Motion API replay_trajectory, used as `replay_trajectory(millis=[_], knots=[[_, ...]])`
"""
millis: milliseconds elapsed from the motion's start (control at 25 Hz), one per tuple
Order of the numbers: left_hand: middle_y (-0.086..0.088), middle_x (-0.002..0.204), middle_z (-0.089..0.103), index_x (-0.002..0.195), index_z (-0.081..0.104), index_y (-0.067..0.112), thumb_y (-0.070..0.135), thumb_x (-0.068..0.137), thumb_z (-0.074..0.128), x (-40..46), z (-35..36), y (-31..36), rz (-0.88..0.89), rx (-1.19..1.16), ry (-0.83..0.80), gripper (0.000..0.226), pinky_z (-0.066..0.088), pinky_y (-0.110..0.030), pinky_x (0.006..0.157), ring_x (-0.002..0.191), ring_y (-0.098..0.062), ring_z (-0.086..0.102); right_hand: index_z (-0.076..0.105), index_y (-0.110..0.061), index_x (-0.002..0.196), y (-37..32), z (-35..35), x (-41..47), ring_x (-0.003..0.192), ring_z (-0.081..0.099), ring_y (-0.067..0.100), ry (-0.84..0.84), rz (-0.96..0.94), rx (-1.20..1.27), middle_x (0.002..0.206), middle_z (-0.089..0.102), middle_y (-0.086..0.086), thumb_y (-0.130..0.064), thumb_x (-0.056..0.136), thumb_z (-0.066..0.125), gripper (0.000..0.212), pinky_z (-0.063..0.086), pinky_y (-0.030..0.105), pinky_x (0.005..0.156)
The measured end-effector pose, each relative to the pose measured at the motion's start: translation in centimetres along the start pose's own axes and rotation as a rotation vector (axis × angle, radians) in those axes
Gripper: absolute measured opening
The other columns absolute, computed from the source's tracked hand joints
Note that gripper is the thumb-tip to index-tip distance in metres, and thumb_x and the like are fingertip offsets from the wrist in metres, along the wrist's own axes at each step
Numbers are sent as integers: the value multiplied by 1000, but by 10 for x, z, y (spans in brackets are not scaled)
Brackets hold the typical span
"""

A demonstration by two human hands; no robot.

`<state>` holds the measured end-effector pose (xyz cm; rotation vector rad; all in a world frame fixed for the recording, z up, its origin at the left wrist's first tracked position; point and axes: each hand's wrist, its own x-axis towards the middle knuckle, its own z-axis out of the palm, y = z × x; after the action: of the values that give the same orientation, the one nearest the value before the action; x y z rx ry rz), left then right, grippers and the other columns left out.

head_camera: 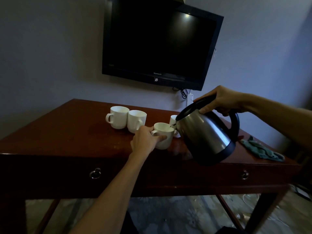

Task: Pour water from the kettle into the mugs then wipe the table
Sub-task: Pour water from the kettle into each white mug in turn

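My right hand (222,100) grips kettle (205,132) handle, tilted, spout over mug (164,135) at table (67,132) centre; left hand (145,141) holds that mug. TV (160,39) at 12 o'clock reads "Skyworth"; cloth (260,149) at 3.

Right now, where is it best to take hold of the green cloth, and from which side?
Pinch a raised fold in the middle of the green cloth from above. It lies crumpled and flat on the table, near its right front edge, so no edge offers itself.
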<state>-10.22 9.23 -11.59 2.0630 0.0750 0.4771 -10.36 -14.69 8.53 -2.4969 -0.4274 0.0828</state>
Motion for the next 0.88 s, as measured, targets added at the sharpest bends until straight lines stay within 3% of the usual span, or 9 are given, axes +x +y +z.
replay_trajectory(millis=[200,560,720,880], knots=[[-1,124,68,131,62,20,53,69,82,-1,1,1,-5,-25,6,73,49,-37,82,114,-21,61,74,-15,117,-2,0,1,38,28,13,-8,7,-4,48,36,5,-12,77,83,41,32,23,36],[3,107,73,122,68,20,51,69,83,-2,2,0,13,-48,10,63,51,-34,74,93,-10,60,72,-12,120,-8,-1,2,35,30,10,-47,2,-26,42,39,-2,-11,80,81,41,32,22,36],[6,104,73,120,70,21,49,68,84,-2,4,-4,18,-82,16,61,49,-31,72,96,-11,63,72,-13,121,-8,-2,0,37,31,12,-52,-25,-41,42,41,-2,-11,80,81,41,33,23,37],[4,116,71,128,65,22,48,67,84,0,5,-4,17,-105,19,69,46,-30,77,104,-12,60,70,-15,124,-5,-2,0,38,31,11,-58,-31,-47,44,42,-4,-12,81,80,44,34,23,38]])
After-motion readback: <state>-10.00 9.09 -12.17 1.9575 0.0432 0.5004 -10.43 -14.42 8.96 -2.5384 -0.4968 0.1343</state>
